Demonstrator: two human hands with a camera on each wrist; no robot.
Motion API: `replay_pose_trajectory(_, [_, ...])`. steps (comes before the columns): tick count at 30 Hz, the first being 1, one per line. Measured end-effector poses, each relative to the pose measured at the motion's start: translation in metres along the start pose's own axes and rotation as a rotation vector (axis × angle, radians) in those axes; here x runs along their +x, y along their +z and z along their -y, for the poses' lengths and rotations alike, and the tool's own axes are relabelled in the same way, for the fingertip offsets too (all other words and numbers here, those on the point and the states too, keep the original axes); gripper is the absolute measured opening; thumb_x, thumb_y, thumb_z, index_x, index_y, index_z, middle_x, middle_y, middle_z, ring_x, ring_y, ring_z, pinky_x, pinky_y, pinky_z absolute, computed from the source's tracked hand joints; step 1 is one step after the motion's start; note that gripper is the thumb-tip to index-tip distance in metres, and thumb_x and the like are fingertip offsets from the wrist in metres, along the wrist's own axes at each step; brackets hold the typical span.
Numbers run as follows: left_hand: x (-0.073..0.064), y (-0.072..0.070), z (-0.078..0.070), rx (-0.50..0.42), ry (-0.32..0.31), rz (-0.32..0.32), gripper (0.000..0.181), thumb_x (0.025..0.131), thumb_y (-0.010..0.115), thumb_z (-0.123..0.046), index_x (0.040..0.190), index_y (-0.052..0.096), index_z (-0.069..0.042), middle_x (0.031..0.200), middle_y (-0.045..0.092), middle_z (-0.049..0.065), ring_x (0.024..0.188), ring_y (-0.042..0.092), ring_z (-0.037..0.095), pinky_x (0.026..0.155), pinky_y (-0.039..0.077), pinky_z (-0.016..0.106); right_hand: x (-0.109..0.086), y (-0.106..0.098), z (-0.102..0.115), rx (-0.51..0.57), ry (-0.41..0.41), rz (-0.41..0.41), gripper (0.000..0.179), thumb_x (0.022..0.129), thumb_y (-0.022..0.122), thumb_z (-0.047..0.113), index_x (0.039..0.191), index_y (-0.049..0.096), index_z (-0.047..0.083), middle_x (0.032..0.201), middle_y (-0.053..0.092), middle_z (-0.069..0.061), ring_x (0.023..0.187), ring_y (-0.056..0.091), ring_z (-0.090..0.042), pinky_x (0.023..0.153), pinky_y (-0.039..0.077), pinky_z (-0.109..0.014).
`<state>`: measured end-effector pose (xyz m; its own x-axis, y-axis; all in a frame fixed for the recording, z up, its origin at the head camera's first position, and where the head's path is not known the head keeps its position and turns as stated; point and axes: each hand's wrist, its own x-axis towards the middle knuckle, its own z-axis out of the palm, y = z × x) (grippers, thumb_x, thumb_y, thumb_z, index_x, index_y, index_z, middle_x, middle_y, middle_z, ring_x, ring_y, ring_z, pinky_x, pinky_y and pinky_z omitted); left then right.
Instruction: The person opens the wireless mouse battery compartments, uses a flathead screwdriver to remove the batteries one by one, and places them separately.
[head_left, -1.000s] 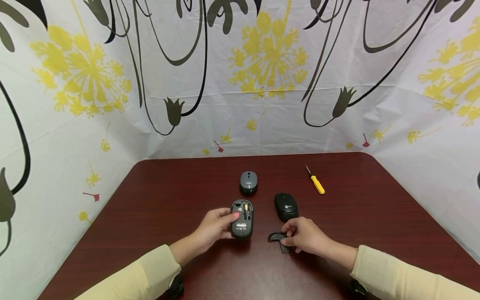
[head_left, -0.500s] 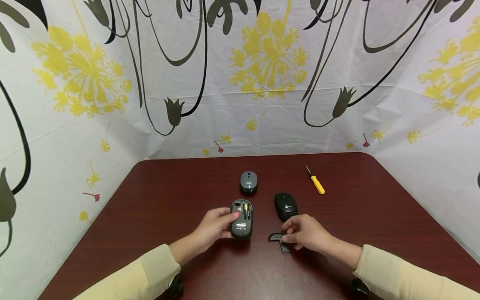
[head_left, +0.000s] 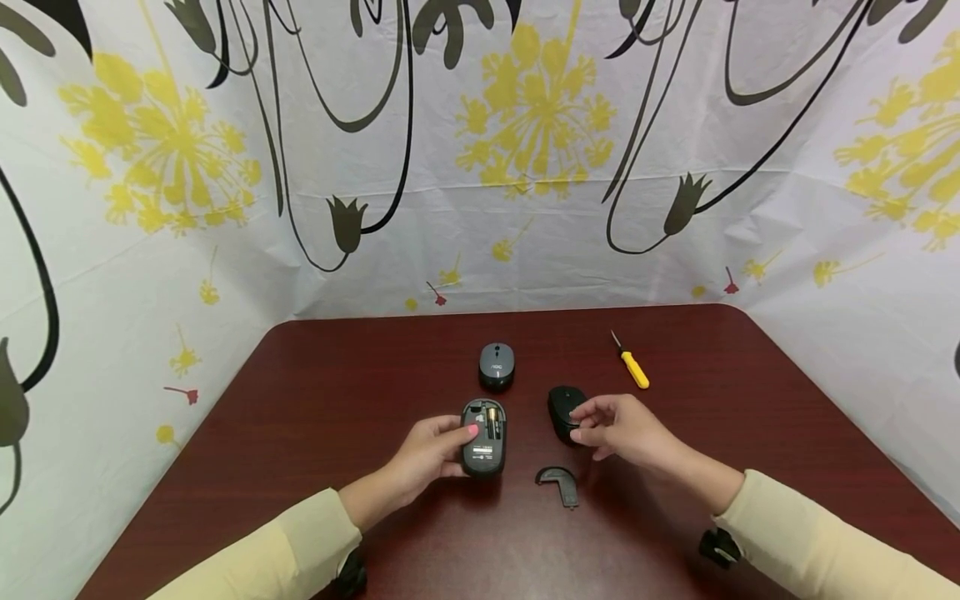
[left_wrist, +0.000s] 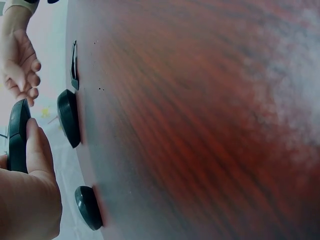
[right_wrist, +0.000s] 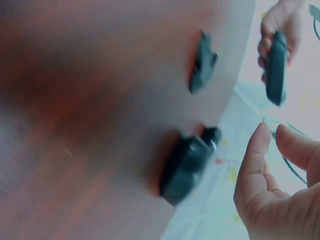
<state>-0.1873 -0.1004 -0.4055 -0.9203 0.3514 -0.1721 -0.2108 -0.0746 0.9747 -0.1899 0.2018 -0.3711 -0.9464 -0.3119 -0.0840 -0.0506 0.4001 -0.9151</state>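
Observation:
My left hand (head_left: 426,454) grips a dark computer mouse (head_left: 483,460) turned underside up, thumb across its near side. Its battery compartment is uncovered, and a battery (head_left: 492,421) shows inside. On the table to its right lies the loose black battery cover (head_left: 561,485), with nothing touching it. My right hand (head_left: 626,429) is raised beyond the cover and partly hides a black mouse (head_left: 561,410) in the head view. In the right wrist view, the thumb and index finger (right_wrist: 255,155) of that hand are a little apart and hold nothing.
A grey mouse (head_left: 497,363) sits farther back on the dark red table (head_left: 360,375). Behind the black mouse, to the right, lies a yellow-handled screwdriver (head_left: 634,368). A patterned white cloth (head_left: 517,250) hangs around the table's back and sides.
My right hand has left the battery cover on the table and moved up and slightly right, towards the black mouse. The left hand and its mouse stay in place.

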Motion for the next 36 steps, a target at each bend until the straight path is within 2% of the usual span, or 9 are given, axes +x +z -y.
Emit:
replay_pose_trajectory(3, [-0.001,0.000,0.000,0.000,0.005,0.003,0.046,0.097,0.060,-0.019,0.129,0.049,0.013,0.114,0.064,0.022,0.096,0.067,0.025,0.077,0.057,0.038,0.006,-0.010,0.005,0.009,0.006,-0.030,0.039,0.089,0.072,0.012,0.119,0.059,-0.009,0.094,0.062,-0.013,0.087,0.062,-0.035,0.071,0.058,-0.042])
replay_pose_trajectory(7, [-0.001,0.000,-0.001,0.001,0.009,0.003,0.046,0.097,0.060,-0.019,0.129,0.049,0.013,0.114,0.064,0.023,0.097,0.067,0.026,0.077,0.057,0.039,0.015,-0.027,0.008,0.033,-0.004,-0.089,0.042,0.089,0.072,0.014,0.121,0.058,-0.009,0.098,0.064,-0.014,0.089,0.064,-0.031,0.076,0.057,-0.044])
replay_pose_trajectory(12, [-0.002,0.000,-0.001,-0.002,0.003,-0.001,0.047,0.097,0.060,-0.019,0.129,0.048,0.013,0.114,0.064,0.023,0.097,0.067,0.026,0.078,0.057,0.038,0.025,-0.051,0.008,0.063,-0.025,-0.147,0.046,0.091,0.070,0.016,0.126,0.055,-0.009,0.113,0.063,-0.019,0.090,0.067,-0.018,0.080,0.057,-0.042])
replay_pose_trajectory(16, [-0.002,-0.001,-0.002,-0.004,0.004,-0.002,0.047,0.097,0.060,-0.019,0.130,0.048,0.013,0.114,0.064,0.023,0.097,0.067,0.026,0.077,0.057,0.038,0.034,-0.070,0.004,0.071,0.018,-0.179,0.051,0.092,0.070,0.021,0.130,0.052,-0.008,0.122,0.061,-0.019,0.090,0.066,-0.011,0.081,0.056,-0.037])
replay_pose_trajectory(19, [-0.002,-0.001,-0.001,-0.009,0.005,-0.001,0.047,0.097,0.060,-0.018,0.129,0.048,0.014,0.114,0.064,0.023,0.097,0.067,0.026,0.077,0.057,0.038,0.041,-0.085,-0.002,0.077,0.059,-0.190,0.054,0.091,0.070,0.023,0.131,0.051,-0.008,0.115,0.064,-0.013,0.090,0.066,-0.011,0.082,0.056,-0.035])
replay_pose_trajectory(24, [-0.002,-0.001,-0.001,-0.008,0.006,-0.001,0.047,0.097,0.060,-0.018,0.129,0.048,0.014,0.114,0.064,0.023,0.096,0.067,0.026,0.077,0.057,0.038,0.054,-0.108,-0.016,0.087,0.105,-0.178,0.058,0.092,0.069,0.024,0.135,0.047,-0.008,0.110,0.065,-0.007,0.090,0.065,-0.009,0.092,0.051,-0.042])
replay_pose_trajectory(27, [-0.002,-0.001,-0.001,-0.009,0.005,-0.002,0.047,0.097,0.060,-0.018,0.129,0.048,0.013,0.113,0.064,0.023,0.096,0.067,0.026,0.077,0.058,0.038,0.063,-0.119,-0.026,0.083,0.125,-0.176,0.060,0.094,0.067,0.023,0.139,0.043,-0.008,0.116,0.061,-0.009,0.099,0.065,-0.016,0.095,0.047,-0.045])
replay_pose_trajectory(31, [-0.003,-0.002,-0.001,-0.009,0.007,-0.004,0.047,0.097,0.060,-0.018,0.129,0.048,0.014,0.113,0.064,0.023,0.096,0.067,0.026,0.077,0.058,0.038,0.072,-0.130,-0.040,0.086,0.154,-0.178,0.063,0.095,0.065,0.023,0.141,0.039,-0.010,0.122,0.057,-0.012,0.115,0.058,-0.031,0.097,0.046,-0.045])
replay_pose_trajectory(36, [-0.004,-0.001,0.000,-0.013,0.014,0.002,0.047,0.097,0.060,-0.018,0.129,0.048,0.015,0.113,0.064,0.024,0.096,0.067,0.026,0.077,0.057,0.038,0.080,-0.139,-0.059,0.096,0.203,-0.164,0.061,0.097,0.063,0.022,0.141,0.038,-0.011,0.115,0.060,-0.004,0.115,0.056,-0.030,0.095,0.048,-0.042])
